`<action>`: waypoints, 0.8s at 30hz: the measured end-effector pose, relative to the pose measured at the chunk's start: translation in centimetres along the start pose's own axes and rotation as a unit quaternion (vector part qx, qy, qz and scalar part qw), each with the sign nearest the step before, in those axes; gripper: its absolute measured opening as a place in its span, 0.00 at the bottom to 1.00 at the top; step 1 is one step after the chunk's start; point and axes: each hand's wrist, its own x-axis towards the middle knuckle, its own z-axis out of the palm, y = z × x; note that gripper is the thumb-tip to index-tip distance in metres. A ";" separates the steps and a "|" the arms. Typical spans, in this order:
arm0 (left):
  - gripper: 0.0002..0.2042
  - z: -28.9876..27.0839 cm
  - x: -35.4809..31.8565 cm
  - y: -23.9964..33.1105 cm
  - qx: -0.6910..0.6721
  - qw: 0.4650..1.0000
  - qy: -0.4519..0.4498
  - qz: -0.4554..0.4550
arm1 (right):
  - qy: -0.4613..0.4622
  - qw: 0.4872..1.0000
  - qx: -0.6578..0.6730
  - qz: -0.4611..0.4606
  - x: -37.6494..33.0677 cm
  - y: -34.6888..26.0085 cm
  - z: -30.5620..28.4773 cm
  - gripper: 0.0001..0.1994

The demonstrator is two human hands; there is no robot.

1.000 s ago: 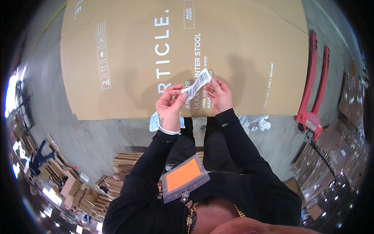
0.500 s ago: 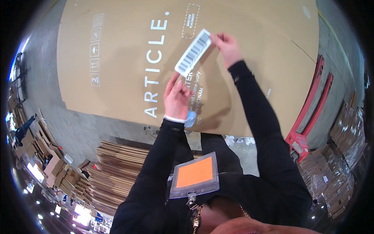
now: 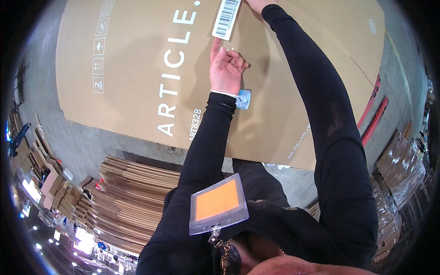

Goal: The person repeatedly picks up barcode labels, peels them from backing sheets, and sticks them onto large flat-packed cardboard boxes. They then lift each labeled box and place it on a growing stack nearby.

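A white barcode label (image 3: 226, 19) lies over the large brown cardboard box (image 3: 275, 105) at the top of the view, and its upper end is cut off. My left hand (image 3: 227, 71) has its palm turned up. Its index finger stretches to the label's lower end and the other fingers are loosely bent. A small light-blue piece (image 3: 243, 99) hangs by the white band at that wrist. My right hand (image 3: 260, 3) is beside the label's upper end, its fingers out of the picture. Whether the label is stuck down I cannot tell.
A stack of flat cardboard sheets (image 3: 133, 192) stands at the lower left. Red pallet-jack forks (image 3: 376, 120) are on the floor to the right, with plastic-wrapped cartons (image 3: 398, 167) beyond. An orange badge (image 3: 219, 200) hangs at my chest.
Both hands and the label have moved farther up the box. The label has turned more upright and now covers the dashed outline's place. My right hand has mostly left the picture.
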 end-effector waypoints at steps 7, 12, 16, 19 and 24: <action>0.26 -0.1 0.0 -0.2 -0.009 1.000 0.010 0.000 | -0.009 1.000 -0.022 0.008 -0.1 -1.0 -0.4 0.12; 0.23 -0.3 0.1 -0.4 0.007 1.000 0.014 -0.001 | -0.006 1.000 -0.021 0.003 -0.1 -0.6 -0.3 0.12; 0.23 -0.7 0.4 -0.4 0.003 1.000 0.007 0.004 | 0.002 1.000 0.016 -0.002 -0.2 -0.4 0.0 0.11; 0.23 -0.8 0.6 -0.4 0.008 1.000 0.005 0.006 | 0.008 1.000 0.003 -0.004 -0.2 -0.2 0.2 0.11; 0.22 -0.9 0.7 -0.6 0.010 1.000 0.007 0.009 | 0.010 1.000 -0.001 -0.016 -0.1 0.0 0.4 0.10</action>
